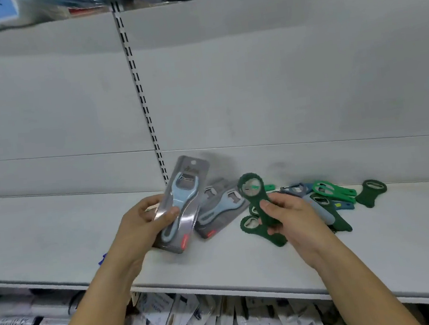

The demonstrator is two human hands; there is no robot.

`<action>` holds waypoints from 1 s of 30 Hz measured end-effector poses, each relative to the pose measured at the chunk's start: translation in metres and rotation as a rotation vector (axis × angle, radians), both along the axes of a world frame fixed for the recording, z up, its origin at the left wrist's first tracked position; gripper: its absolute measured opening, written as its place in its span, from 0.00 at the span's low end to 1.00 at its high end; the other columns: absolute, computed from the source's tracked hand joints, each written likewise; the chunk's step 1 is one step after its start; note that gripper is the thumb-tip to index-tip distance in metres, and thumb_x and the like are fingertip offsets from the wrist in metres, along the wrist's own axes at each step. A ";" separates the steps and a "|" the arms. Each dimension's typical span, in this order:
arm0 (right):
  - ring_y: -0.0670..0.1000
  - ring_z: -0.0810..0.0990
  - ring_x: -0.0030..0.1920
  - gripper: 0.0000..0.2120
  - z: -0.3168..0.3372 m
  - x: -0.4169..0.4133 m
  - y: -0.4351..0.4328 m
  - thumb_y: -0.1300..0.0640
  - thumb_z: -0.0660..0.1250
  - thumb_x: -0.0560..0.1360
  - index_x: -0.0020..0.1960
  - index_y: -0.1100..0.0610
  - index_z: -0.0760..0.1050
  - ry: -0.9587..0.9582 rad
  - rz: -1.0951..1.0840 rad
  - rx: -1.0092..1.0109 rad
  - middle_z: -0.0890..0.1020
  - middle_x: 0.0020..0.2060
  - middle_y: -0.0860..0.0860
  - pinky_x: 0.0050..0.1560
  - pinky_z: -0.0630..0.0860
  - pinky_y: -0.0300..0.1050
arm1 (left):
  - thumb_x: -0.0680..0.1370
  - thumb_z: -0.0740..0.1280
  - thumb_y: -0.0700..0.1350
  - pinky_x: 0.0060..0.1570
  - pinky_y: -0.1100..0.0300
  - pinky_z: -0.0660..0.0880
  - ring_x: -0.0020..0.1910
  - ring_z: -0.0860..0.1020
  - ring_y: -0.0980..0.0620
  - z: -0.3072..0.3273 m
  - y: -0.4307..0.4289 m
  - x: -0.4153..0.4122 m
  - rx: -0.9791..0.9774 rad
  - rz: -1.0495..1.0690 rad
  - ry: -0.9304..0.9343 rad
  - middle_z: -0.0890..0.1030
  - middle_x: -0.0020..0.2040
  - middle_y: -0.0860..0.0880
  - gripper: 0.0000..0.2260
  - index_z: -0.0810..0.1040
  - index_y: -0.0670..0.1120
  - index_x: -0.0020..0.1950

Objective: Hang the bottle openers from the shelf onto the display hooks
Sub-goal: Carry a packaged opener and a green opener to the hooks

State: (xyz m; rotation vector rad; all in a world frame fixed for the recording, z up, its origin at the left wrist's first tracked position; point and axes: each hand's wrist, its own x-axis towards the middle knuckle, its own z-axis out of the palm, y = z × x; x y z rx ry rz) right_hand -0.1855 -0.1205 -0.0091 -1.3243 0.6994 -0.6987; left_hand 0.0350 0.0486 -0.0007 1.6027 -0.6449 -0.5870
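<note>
One carded opener (185, 200) fills left grip (140, 224), green opener (258, 200) right grip (294, 220).

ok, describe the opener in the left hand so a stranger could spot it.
On the grey shelf, left of the green openers, the left hand holds a pale blue bottle opener on a silver card. Unlike its twin lying flat beside it, this one is held up, hang-hole topmost.

Grey shelf (55, 234), pale back panel (278, 75), 1 slotted upright (138, 85); perhaps packets (172, 319) below.
</note>
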 end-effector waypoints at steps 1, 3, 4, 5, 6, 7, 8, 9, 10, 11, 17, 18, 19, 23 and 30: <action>0.53 0.82 0.44 0.07 0.000 0.007 0.005 0.64 0.67 0.79 0.48 0.57 0.83 -0.013 0.039 -0.009 0.85 0.42 0.54 0.40 0.77 0.44 | 0.71 0.77 0.45 0.52 0.46 0.81 0.46 0.86 0.43 -0.001 0.012 -0.001 -0.041 0.042 0.016 0.88 0.48 0.45 0.19 0.79 0.50 0.60; 0.53 0.83 0.43 0.08 -0.001 0.023 0.017 0.67 0.69 0.77 0.46 0.57 0.84 -0.015 0.115 -0.035 0.86 0.41 0.55 0.46 0.80 0.45 | 0.69 0.77 0.44 0.51 0.47 0.80 0.44 0.86 0.44 -0.005 0.037 -0.001 -0.091 0.136 0.049 0.88 0.47 0.44 0.21 0.78 0.48 0.60; 0.52 0.84 0.43 0.09 -0.003 0.032 0.024 0.67 0.70 0.76 0.44 0.55 0.83 -0.001 0.149 -0.059 0.87 0.40 0.53 0.48 0.80 0.46 | 0.68 0.77 0.44 0.50 0.47 0.80 0.44 0.86 0.43 -0.009 0.051 0.001 -0.105 0.174 0.067 0.88 0.47 0.44 0.22 0.77 0.47 0.60; 0.51 0.84 0.42 0.10 -0.004 0.042 0.032 0.68 0.70 0.75 0.44 0.53 0.83 0.012 0.190 -0.082 0.87 0.39 0.51 0.48 0.80 0.47 | 0.68 0.77 0.44 0.49 0.47 0.81 0.44 0.86 0.42 -0.012 0.065 0.002 -0.114 0.214 0.083 0.88 0.47 0.43 0.23 0.76 0.47 0.60; 0.50 0.85 0.42 0.11 -0.005 0.052 0.042 0.68 0.71 0.75 0.43 0.52 0.83 0.017 0.236 -0.092 0.88 0.38 0.50 0.49 0.81 0.46 | 0.67 0.76 0.45 0.47 0.45 0.81 0.44 0.86 0.41 -0.016 0.081 0.003 -0.118 0.257 0.090 0.87 0.48 0.43 0.23 0.75 0.47 0.61; 0.51 0.86 0.43 0.11 -0.008 0.063 0.051 0.68 0.71 0.75 0.44 0.52 0.83 0.019 0.281 -0.093 0.88 0.39 0.50 0.49 0.81 0.48 | 0.68 0.76 0.44 0.45 0.45 0.82 0.44 0.86 0.41 -0.019 0.097 0.003 -0.121 0.304 0.093 0.87 0.47 0.42 0.23 0.74 0.47 0.61; 0.54 0.86 0.45 0.11 -0.009 0.075 0.062 0.68 0.71 0.75 0.45 0.52 0.83 0.024 0.321 -0.090 0.88 0.40 0.51 0.51 0.82 0.50 | 0.69 0.76 0.43 0.42 0.46 0.83 0.43 0.86 0.41 -0.024 0.113 0.005 -0.125 0.347 0.093 0.87 0.47 0.42 0.22 0.74 0.47 0.60; 0.56 0.86 0.47 0.10 -0.011 0.086 0.073 0.68 0.70 0.75 0.45 0.53 0.83 0.033 0.359 -0.083 0.88 0.41 0.53 0.52 0.82 0.52 | 0.71 0.75 0.41 0.37 0.50 0.83 0.41 0.86 0.43 -0.028 0.131 0.005 -0.130 0.392 0.098 0.88 0.46 0.42 0.19 0.74 0.47 0.60; 0.58 0.87 0.47 0.10 -0.012 0.098 0.086 0.69 0.70 0.75 0.46 0.54 0.82 0.031 0.405 -0.066 0.88 0.41 0.54 0.53 0.83 0.54 | 0.73 0.74 0.39 0.33 0.54 0.81 0.40 0.86 0.45 -0.033 0.149 0.006 -0.144 0.434 0.107 0.88 0.45 0.43 0.17 0.74 0.47 0.59; 0.59 0.87 0.47 0.10 -0.013 0.111 0.099 0.70 0.69 0.76 0.48 0.56 0.82 0.028 0.458 -0.048 0.88 0.42 0.55 0.54 0.83 0.55 | 0.73 0.74 0.39 0.32 0.57 0.81 0.39 0.86 0.46 -0.038 0.168 0.007 -0.165 0.472 0.119 0.87 0.45 0.42 0.17 0.75 0.46 0.59; 0.53 0.88 0.42 0.09 -0.021 0.192 0.192 0.71 0.68 0.76 0.53 0.61 0.82 0.074 0.696 -0.059 0.87 0.44 0.58 0.38 0.82 0.41 | 0.64 0.81 0.48 0.46 0.49 0.83 0.47 0.86 0.42 -0.068 0.281 0.024 -0.255 0.648 0.194 0.86 0.53 0.40 0.29 0.78 0.46 0.64; 0.54 0.88 0.43 0.10 -0.023 0.207 0.211 0.71 0.69 0.76 0.54 0.62 0.82 0.081 0.728 -0.056 0.87 0.45 0.59 0.40 0.82 0.42 | 0.61 0.83 0.49 0.46 0.50 0.83 0.47 0.86 0.43 -0.073 0.300 0.029 -0.269 0.687 0.202 0.86 0.52 0.41 0.31 0.79 0.46 0.63; 0.56 0.87 0.45 0.11 -0.026 0.222 0.231 0.71 0.70 0.75 0.55 0.62 0.82 0.088 0.754 -0.053 0.87 0.45 0.59 0.42 0.83 0.44 | 0.57 0.85 0.53 0.43 0.52 0.83 0.46 0.87 0.44 -0.075 0.319 0.035 -0.272 0.731 0.205 0.87 0.52 0.41 0.35 0.80 0.46 0.61; 0.60 0.86 0.49 0.12 -0.037 0.282 0.320 0.69 0.74 0.73 0.55 0.62 0.82 0.107 0.839 -0.074 0.87 0.46 0.60 0.54 0.83 0.58 | 0.64 0.79 0.43 0.41 0.54 0.83 0.44 0.86 0.46 -0.088 0.407 0.065 -0.279 0.882 0.200 0.87 0.50 0.40 0.23 0.79 0.43 0.57; 0.47 0.85 0.35 0.09 -0.051 0.383 0.488 0.70 0.73 0.73 0.49 0.58 0.81 0.100 1.000 -0.053 0.87 0.37 0.51 0.36 0.82 0.40 | 0.73 0.75 0.36 0.47 0.50 0.82 0.47 0.86 0.45 -0.105 0.567 0.126 -0.238 1.100 0.145 0.88 0.48 0.45 0.17 0.77 0.42 0.60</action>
